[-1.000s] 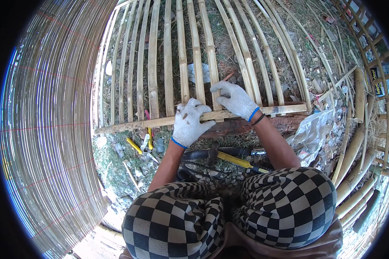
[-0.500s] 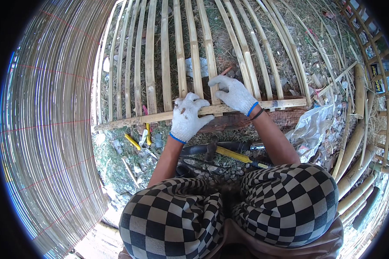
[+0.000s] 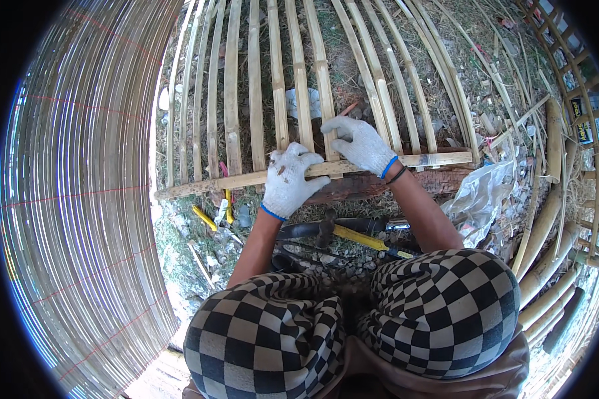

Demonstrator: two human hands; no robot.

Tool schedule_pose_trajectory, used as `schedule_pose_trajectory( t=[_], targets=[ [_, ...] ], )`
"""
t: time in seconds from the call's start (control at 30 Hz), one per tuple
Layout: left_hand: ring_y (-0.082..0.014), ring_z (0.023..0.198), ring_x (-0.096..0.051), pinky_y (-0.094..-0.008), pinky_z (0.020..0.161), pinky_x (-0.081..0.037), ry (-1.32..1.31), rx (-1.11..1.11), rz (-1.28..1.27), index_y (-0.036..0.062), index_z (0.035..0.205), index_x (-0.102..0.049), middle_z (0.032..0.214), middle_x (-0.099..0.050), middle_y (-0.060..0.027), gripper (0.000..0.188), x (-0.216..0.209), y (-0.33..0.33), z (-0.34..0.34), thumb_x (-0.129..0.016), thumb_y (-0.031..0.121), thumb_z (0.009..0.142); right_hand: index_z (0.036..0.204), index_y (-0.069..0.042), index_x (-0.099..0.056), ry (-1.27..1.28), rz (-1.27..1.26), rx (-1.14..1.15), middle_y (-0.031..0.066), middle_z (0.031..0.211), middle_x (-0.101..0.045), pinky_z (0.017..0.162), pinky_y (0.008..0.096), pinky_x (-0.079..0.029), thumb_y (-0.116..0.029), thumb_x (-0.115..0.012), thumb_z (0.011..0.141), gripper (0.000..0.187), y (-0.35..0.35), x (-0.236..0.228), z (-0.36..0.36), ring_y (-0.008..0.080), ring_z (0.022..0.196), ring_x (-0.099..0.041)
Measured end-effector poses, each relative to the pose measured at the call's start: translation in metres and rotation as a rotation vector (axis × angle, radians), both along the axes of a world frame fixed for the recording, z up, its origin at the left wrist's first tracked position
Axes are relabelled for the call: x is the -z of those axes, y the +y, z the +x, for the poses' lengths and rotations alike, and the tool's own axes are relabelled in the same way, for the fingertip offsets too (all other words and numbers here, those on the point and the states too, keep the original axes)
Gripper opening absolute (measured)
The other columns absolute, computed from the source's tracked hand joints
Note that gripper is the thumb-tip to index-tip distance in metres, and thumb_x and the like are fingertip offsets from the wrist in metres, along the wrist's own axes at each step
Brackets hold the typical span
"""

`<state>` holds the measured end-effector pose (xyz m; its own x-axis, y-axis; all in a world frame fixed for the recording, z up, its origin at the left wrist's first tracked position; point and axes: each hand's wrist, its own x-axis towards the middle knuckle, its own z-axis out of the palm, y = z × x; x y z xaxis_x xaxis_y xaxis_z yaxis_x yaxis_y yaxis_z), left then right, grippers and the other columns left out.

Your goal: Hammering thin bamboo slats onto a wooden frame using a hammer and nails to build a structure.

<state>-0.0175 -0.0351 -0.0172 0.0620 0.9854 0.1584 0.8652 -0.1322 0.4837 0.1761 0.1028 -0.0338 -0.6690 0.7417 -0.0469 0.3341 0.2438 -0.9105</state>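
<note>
Both my hands wear white knitted gloves with blue cuffs. Under them lies a frame of long bamboo slats point(image 3: 254, 86), joined at the near end by a bamboo crosspiece point(image 3: 209, 187). My left hand point(image 3: 287, 178) grips the crosspiece, its fingers bent over the top and its thumb reaching out to the right; brown specks dot the glove's back. Just to the right, my right hand point(image 3: 361, 143) pinches a slat point(image 3: 325, 106) between thumb and forefinger, close to where it meets the crosspiece. The undersides of the fingers are hidden.
A reddish wooden beam point(image 3: 353, 187) lies beneath the crosspiece. Nearer me are a hammer point(image 3: 359, 237) with a yellow handle and smaller yellow-handled tools point(image 3: 204, 218). A bamboo blind point(image 3: 86, 199) hangs at left. Clear plastic sheeting point(image 3: 482, 199) and bamboo poles point(image 3: 542, 253) lie at right.
The bamboo blind's inner edge has swung slightly to the right and now covers the left end of the frame. My hands hold nearly the same place.
</note>
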Motion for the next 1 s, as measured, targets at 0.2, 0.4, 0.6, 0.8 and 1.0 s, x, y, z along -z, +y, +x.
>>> schedule_pose_trajectory(
  t=[0.2,0.4,0.6,0.8,1.0],
  targets=[
    [-0.0305,0.106,-0.063,-0.0460,0.096,-0.045,-0.009,0.008,0.042,0.0158,0.109,-0.077,0.110,-0.061,-0.0066,0.044,0.001,0.001,0.001,-0.093,0.037,0.074,0.127,-0.006,-0.071,0.012,-0.016,-0.005,0.0123,0.122,-0.075,0.103,0.0425,-0.058,-0.004,-0.069,0.093,0.034,0.000,-0.002,0.001,0.0271,0.111,-0.074],
    [-0.0300,0.105,-0.063,-0.0452,0.095,-0.046,0.031,-0.017,-0.001,0.0163,0.109,-0.077,0.109,-0.060,-0.0064,0.044,-0.001,0.001,0.001,-0.093,0.038,0.073,0.127,-0.007,-0.071,0.000,-0.009,-0.008,0.0121,0.121,-0.075,0.102,0.0419,-0.058,-0.003,-0.070,0.093,0.034,0.001,-0.001,0.001,0.0270,0.110,-0.074],
    [-0.0297,0.105,-0.063,-0.0450,0.095,-0.047,0.026,-0.017,-0.012,0.0167,0.110,-0.077,0.108,-0.060,-0.0064,0.044,0.000,0.000,0.001,-0.093,0.037,0.074,0.128,-0.007,-0.071,-0.023,-0.021,-0.010,0.0122,0.122,-0.075,0.103,0.0423,-0.058,-0.003,-0.070,0.093,0.034,0.001,0.003,0.000,0.0274,0.111,-0.074],
    [-0.0318,0.112,-0.064,-0.0479,0.103,-0.046,0.013,0.003,-0.053,0.0184,0.114,-0.079,0.115,-0.065,-0.0067,0.050,-0.001,0.003,0.003,-0.094,0.039,0.072,0.130,-0.008,-0.071,-0.071,0.081,0.055,0.0129,0.116,-0.075,0.096,0.0420,-0.060,-0.008,-0.074,0.095,0.036,-0.005,-0.006,0.012,0.0286,0.104,-0.075],
    [-0.0351,0.127,-0.058,-0.0503,0.108,-0.041,0.039,-0.083,0.087,0.0179,0.124,-0.075,0.130,-0.065,-0.0096,0.061,-0.016,-0.011,0.003,-0.098,0.034,0.070,0.120,-0.008,-0.073,-0.102,0.388,0.555,0.0161,0.106,-0.076,0.081,0.0401,-0.060,-0.010,-0.081,0.091,0.031,-0.054,-0.085,0.108,0.0318,0.093,-0.076]
  ],
)
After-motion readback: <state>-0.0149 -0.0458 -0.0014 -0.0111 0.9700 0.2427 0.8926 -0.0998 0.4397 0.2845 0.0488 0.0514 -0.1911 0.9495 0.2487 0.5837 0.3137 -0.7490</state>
